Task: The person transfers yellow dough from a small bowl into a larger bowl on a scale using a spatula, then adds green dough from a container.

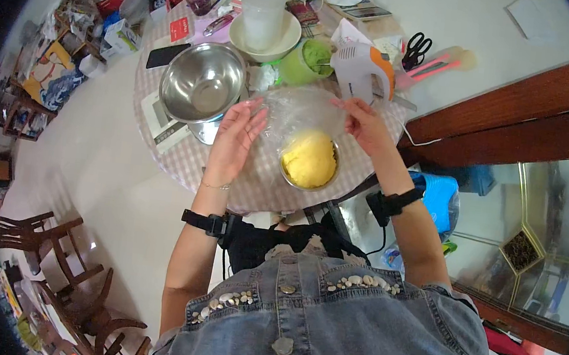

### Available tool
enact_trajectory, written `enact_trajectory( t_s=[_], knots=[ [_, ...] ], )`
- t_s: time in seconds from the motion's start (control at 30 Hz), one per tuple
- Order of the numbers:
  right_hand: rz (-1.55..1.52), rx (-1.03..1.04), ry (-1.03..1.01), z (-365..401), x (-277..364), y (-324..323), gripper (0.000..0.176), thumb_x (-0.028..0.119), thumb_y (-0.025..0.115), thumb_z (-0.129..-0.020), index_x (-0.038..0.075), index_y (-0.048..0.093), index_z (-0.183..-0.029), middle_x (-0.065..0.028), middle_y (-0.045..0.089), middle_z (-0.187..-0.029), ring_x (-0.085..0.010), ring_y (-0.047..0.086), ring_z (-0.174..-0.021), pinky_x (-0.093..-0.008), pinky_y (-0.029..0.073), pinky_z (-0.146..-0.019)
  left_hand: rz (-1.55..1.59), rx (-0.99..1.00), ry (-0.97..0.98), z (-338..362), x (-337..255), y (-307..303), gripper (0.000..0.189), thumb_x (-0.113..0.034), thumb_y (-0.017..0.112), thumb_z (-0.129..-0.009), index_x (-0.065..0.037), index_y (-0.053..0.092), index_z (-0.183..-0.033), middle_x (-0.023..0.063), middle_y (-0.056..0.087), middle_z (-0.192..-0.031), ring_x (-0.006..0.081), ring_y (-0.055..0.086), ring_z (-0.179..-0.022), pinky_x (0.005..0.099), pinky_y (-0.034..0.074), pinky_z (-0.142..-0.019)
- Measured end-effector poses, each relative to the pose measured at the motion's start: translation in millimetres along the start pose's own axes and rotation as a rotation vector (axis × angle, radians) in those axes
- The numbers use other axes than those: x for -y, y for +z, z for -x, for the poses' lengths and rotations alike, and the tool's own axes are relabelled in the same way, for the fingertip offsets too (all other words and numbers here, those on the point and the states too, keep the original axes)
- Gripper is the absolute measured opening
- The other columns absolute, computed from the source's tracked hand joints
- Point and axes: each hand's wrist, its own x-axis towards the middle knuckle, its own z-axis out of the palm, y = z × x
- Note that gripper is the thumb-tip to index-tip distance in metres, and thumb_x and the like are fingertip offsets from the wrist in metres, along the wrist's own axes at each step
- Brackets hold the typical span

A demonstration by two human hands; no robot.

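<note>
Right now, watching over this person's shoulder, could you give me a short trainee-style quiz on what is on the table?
1. True or false: the large shiny steel bowl holds yellow dough.
2. What does the right hand pinch? A) clear plastic film B) black scissors C) a green cup
3. Which hand is nearer the large shiny steel bowl?
Key: 1 false, it looks empty; the dough fills the small metal bowl. 2 A. 3 the left hand.
</note>
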Motion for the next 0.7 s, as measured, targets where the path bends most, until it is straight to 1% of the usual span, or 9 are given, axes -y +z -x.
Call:
enact_trajectory(
  t_s=[0.03, 0.2, 0.27, 0.33, 0.4, 0.5, 0.57, 0.63, 0.7],
  knots=[
    [0.202, 0.009, -0.034, -6.5, -6.8, -5.2, 0.014, 0.024, 0.06, -0.091, 0.01, 0.06, -0.089, -0.0023, 0.068, -0.095, -0.0047, 0.046, -0.053, -0.0172, 0.036, -0.048, -0.057, -0.027, 0.016, -3.1, 5.1, -1.5, 0.02, -0.015, 0.053, -0.094, -0.007, 0.055, -0.112, 0.0128, 0.049, -0.132, 0.0214, 0.051, -0.117, 0.034, 0.042, -0.097],
    [0.295, 0.033, -0.027, -32.4, -41.0, -21.5, 0.017, 0.026, 0.064, -0.088, 0.011, 0.063, -0.095, 0.0027, 0.065, -0.082, -0.0046, 0.048, -0.053, -0.0196, 0.037, -0.046, -0.286, -0.144, 0.023, -17.3, 35.9, -15.2, 0.026, -0.017, 0.055, -0.093, -0.007, 0.053, -0.117, 0.0052, 0.05, -0.128, 0.0154, 0.045, -0.121, 0.0299, 0.035, -0.101],
    [0.345, 0.011, 0.033, -31.6, -48.1, -27.0, 0.024, 0.027, 0.063, -0.087, 0.009, 0.064, -0.102, 0.0032, 0.062, -0.078, -0.0052, 0.05, -0.052, -0.0216, 0.04, -0.046, -0.414, -0.286, 0.084, -18.4, 52.0, -24.3, 0.028, -0.018, 0.056, -0.093, -0.007, 0.052, -0.118, 0.002, 0.054, -0.119, 0.0119, 0.05, -0.109, 0.0262, 0.038, -0.094],
    [0.367, -0.047, 0.08, -17.1, -46.8, -26.9, 0.027, 0.027, 0.063, -0.087, 0.007, 0.063, -0.105, 0.003, 0.061, -0.076, -0.0057, 0.051, -0.052, -0.0227, 0.042, -0.046, -0.384, -0.368, -0.192, -16.3, 54.6, -41.8, 0.032, -0.02, 0.056, -0.093, -0.007, 0.05, -0.121, 0.0019, 0.055, -0.114, 0.0112, 0.052, -0.098, 0.0255, 0.042, -0.087],
    [0.501, -0.029, 0.041, 2.3, -33.6, -23.8, 0.028, 0.026, 0.062, -0.088, 0.003, 0.063, -0.104, 0.0008, 0.061, -0.075, -0.0071, 0.053, -0.052, -0.0239, 0.045, -0.048, -0.302, -0.312, -0.285, -6.1, 60.8, -66.7, 0.032, -0.022, 0.057, -0.092, -0.006, 0.05, -0.119, 0.0038, 0.058, -0.112, 0.0128, 0.054, -0.095, 0.0262, 0.044, -0.083],
    [0.618, -0.088, 0.022, 23.6, 6.0, -42.7, 0.027, 0.023, 0.061, -0.088, 0.001, 0.062, -0.103, -0.0008, 0.06, -0.072, -0.0085, 0.054, -0.054, -0.0241, 0.046, -0.049, -0.185, -0.289, -0.35, 21.0, 59.7, -76.0, 0.032, -0.028, 0.055, -0.094, -0.005, 0.051, -0.116, 0.0088, 0.059, -0.111, 0.0164, 0.056, -0.096, 0.03, 0.044, -0.089],
    [0.702, -0.192, -0.149, 28.1, 36.6, -76.7, 0.025, 0.021, 0.061, -0.088, 0.001, 0.063, -0.102, -0.0019, 0.061, -0.072, -0.0088, 0.054, -0.054, -0.024, 0.046, -0.048, -0.11, -0.248, -0.373, 42.9, 57.5, -85.6, 0.037, -0.03, 0.051, -0.095, -0.003, 0.05, -0.12, 0.0118, 0.059, -0.113, 0.0207, 0.056, -0.102, 0.0331, 0.043, -0.094],
    [0.438, -0.457, -0.3, 17.0, 59.2, -112.0, 0.019, 0.015, 0.057, -0.089, 0.002, 0.063, -0.102, -0.0028, 0.06, -0.074, -0.0102, 0.053, -0.053, -0.0249, 0.045, -0.046, -0.086, -0.234, -0.396, 63.5, 52.3, -85.1, 0.04, -0.031, 0.049, -0.096, -0.002, 0.048, -0.123, 0.0129, 0.058, -0.114, 0.023, 0.056, -0.105, 0.0346, 0.042, -0.096],
    [0.244, -0.565, -0.406, 2.5, 80.9, -142.4, 0.015, 0.013, 0.056, -0.089, 0.003, 0.059, -0.1, -0.0031, 0.057, -0.074, -0.0114, 0.052, -0.052, -0.0244, 0.043, -0.045, -0.102, -0.387, -0.35, 81.1, 51.2, -84.4, 0.043, -0.031, 0.048, -0.096, -0.001, 0.046, -0.126, 0.0139, 0.058, -0.114, 0.026, 0.055, -0.108, 0.0366, 0.041, -0.098]
  ],
)
